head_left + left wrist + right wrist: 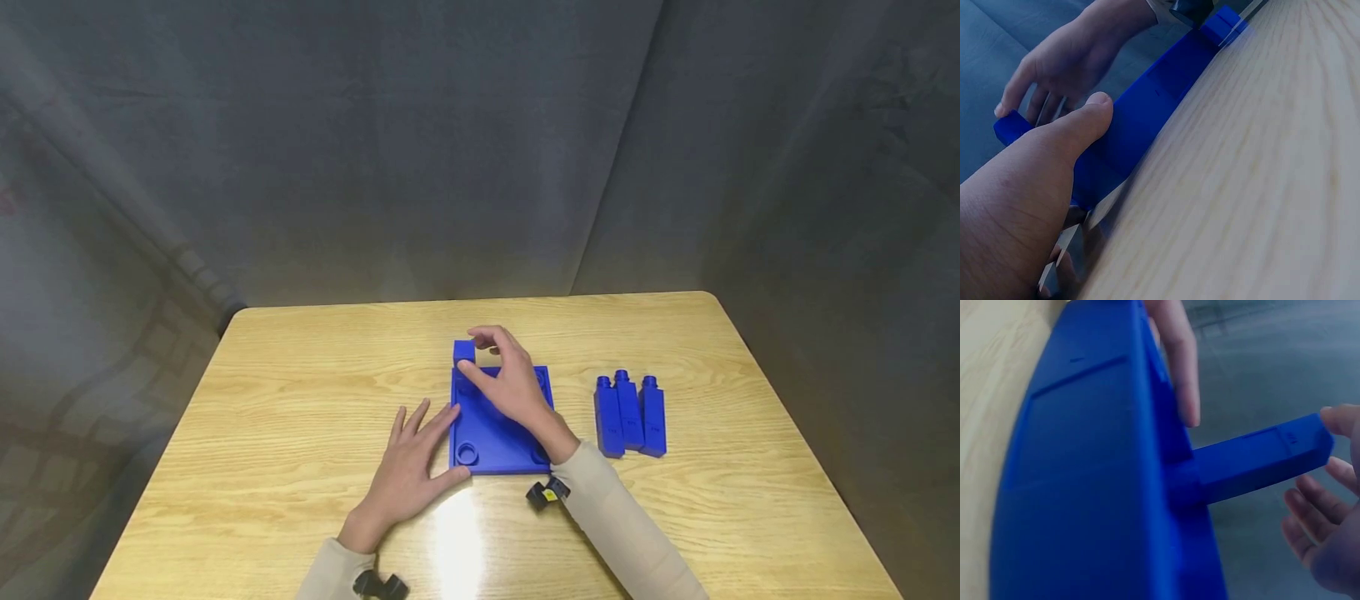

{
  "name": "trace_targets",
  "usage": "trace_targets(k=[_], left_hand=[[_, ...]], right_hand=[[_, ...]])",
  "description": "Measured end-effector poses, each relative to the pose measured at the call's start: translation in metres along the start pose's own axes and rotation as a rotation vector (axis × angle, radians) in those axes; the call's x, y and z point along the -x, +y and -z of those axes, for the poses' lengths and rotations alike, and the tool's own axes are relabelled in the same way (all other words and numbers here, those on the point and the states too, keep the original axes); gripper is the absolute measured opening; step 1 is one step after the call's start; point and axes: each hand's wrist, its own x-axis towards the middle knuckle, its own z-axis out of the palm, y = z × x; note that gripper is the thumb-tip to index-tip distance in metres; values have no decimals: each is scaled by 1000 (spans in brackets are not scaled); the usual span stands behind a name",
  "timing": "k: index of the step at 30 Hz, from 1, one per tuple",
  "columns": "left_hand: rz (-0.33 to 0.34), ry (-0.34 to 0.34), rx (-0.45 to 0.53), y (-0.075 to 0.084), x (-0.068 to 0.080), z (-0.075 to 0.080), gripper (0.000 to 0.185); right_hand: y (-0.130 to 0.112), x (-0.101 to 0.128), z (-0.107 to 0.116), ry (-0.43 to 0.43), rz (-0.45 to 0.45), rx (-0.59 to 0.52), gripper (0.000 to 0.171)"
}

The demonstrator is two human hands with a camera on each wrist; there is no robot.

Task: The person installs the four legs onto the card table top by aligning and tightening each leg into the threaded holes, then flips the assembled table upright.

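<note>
Three spare blue pegs (631,414) lie side by side, touching, on the wooden table (270,400), to the right of the blue base plate (495,437) and well apart from it. Fourth blue peg (464,352) stands upright at the plate's far-left corner; the right wrist view shows its narrow neck seated in a socket there. Right hand (513,385) reaches over the plate from the near-right side, thumb and fingertips (1334,420) pinching the top end of that peg, other fingers loosely curled beside it. Left hand (411,467) lies flat on the table with fingers straight and spread, fingertips against the plate's left edge, thumb (1088,122) along the near-left corner; it grips nothing, just braces. Round socket (467,453) is open at the near-left corner; the near-right and far-right ones are partly under the right wrist and hand. Plate sits about mid-table, slightly toward the near edge. Open wood on all sides: wide on the left, a band behind up to the far edge, less on the right before the spare pegs. Grey curtain (480,142) hangs behind the table. Some raised marking sits near the peg's top face in the right wrist view, too blurred to read; no other writing legible.
</note>
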Motion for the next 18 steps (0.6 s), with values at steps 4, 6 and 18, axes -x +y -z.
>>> trace_targets(k=[4,6,18], left_hand=[[-7,3,-5,-1,1,0,92],[-13,5,-8,-1,1,0,92],[-20,15,0,-1,1,-2,92]], right_hand=[[-6,3,8,33,24,-1,50],[-9,5,12,52,30,9,49],[-12,26,41,114,63,47,48]])
